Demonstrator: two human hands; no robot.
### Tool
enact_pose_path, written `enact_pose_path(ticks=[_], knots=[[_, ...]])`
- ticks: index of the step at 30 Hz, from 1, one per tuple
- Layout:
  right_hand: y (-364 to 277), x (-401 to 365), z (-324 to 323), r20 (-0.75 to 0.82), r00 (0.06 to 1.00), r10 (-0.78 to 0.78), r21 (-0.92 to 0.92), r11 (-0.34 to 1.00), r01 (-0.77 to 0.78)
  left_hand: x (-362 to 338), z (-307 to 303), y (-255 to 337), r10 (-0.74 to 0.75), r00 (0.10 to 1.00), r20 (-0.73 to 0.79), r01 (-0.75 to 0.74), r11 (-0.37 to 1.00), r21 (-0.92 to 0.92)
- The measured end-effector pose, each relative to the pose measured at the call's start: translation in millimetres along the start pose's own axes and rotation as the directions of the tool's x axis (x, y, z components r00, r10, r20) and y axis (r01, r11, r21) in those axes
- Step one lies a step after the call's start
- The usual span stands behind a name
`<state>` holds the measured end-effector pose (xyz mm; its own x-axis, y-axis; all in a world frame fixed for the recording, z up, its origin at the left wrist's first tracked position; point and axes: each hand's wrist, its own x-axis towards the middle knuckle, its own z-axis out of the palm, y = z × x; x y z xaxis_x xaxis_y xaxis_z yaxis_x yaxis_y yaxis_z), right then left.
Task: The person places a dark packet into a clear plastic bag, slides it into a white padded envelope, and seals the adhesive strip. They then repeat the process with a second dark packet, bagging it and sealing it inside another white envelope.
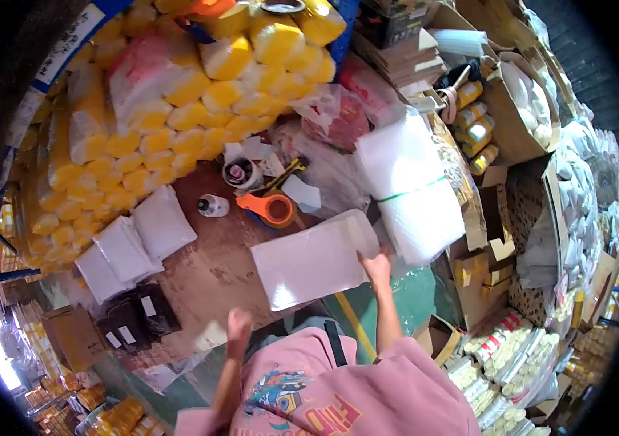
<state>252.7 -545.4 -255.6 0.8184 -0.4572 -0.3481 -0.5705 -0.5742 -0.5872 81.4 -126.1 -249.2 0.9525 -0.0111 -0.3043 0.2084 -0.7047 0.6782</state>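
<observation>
A flat white packing bag (pixel 309 261) lies across the front edge of the brown work table (pixel 211 280). My right hand (pixel 376 267) grips its right end, with the thumb on top and the other fingers partly hidden. My left hand (pixel 239 327) is off the bag, low and to its left near the table's front edge; motion blur hides how its fingers stand. Beyond the bag sit an orange tape dispenser (pixel 274 210), a small white bottle (pixel 212 206) and a round container of small items (pixel 242 174).
Yellow-ended wrapped rolls (pixel 200 109) are piled at the back left. White packets (pixel 124 251) and dark packets (pixel 138 316) lie on the left. To the right stands a bubble-wrap bundle (pixel 411 192) with a green strap. Cardboard boxes (pixel 520 109) crowd the far right.
</observation>
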Motion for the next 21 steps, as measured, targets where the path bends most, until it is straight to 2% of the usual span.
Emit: enact_pose_path(ticks=[1,2,4,6,7,8,10,11,12,14,16,17,20,21], knots=[[9.5,-7.3,-2.2,0.090,0.996,0.030,0.064,0.997,-0.035,43.2,6.7,14.9,-0.200,0.968,0.153,0.244,0.894,-0.375],[4.8,-12.6,-10.0,0.230,0.961,0.151,0.175,0.965,-0.194,86.1,13.6,29.0,-0.376,0.881,0.288,0.473,0.668,-0.575],[-22.7,-29.4,-29.4,0.523,0.792,0.315,0.320,0.789,-0.525,127.3,32.2,94.8,-0.244,0.969,-0.028,0.155,0.695,-0.702],[-5.4,-40.4,-10.4,0.668,0.737,0.101,0.484,0.694,-0.534,142.3,31.2,125.0,-0.302,0.950,0.082,0.289,0.748,-0.597],[2.5,-51.6,2.7,0.489,0.872,-0.011,0.493,0.828,-0.266,140.1,33.8,132.2,-0.336,0.932,0.139,0.356,0.767,-0.534],[-4.4,-63.1,1.9,0.356,0.933,-0.056,0.382,0.920,-0.090,136.5,36.9,131.9,-0.363,0.914,0.184,0.399,0.708,-0.583],[-37.5,-87.5,-9.6,0.283,0.942,-0.180,0.218,0.969,0.119,128.0,30.5,120.0,-0.402,0.874,0.274,0.475,0.584,-0.658],[-52.3,-103.3,-15.6,0.236,0.906,-0.353,0.241,0.924,0.297,117.3,17.4,106.1,-0.294,0.874,0.386,0.485,0.552,-0.678],[-64.8,-120.8,-22.1,0.186,0.836,-0.516,0.253,0.848,0.466,104.8,9.7,91.8,-0.330,0.851,0.408,0.514,0.363,-0.777],[-85.6,-153.8,-34.3,0.193,0.767,-0.612,0.365,0.771,0.523,79.2,-4.0,65.5,-0.390,0.794,0.467,0.485,-0.056,-0.873],[-103.5,-173.4,-52.4,0.230,0.690,-0.686,0.376,0.717,0.588,66.8,-27.9,52.1,-0.345,0.792,0.504,0.553,0.056,-0.831],[-100.5,-180.6,-51.4,0.273,0.699,-0.661,0.430,0.733,0.526,61.6,-42.1,48.1,-0.324,0.789,0.521,0.579,0.112,-0.808],[-71.0,-186.8,-31.8,0.225,0.853,-0.471,0.500,0.807,0.314,51.8,-64.3,45.6,-0.301,0.760,0.576,0.645,0.246,-0.723],[-68.0,-181.1,-36.4,0.242,0.905,-0.351,0.495,0.847,0.197,52.8,-66.2,48.6,-0.316,0.734,0.601,0.677,0.280,-0.681]])
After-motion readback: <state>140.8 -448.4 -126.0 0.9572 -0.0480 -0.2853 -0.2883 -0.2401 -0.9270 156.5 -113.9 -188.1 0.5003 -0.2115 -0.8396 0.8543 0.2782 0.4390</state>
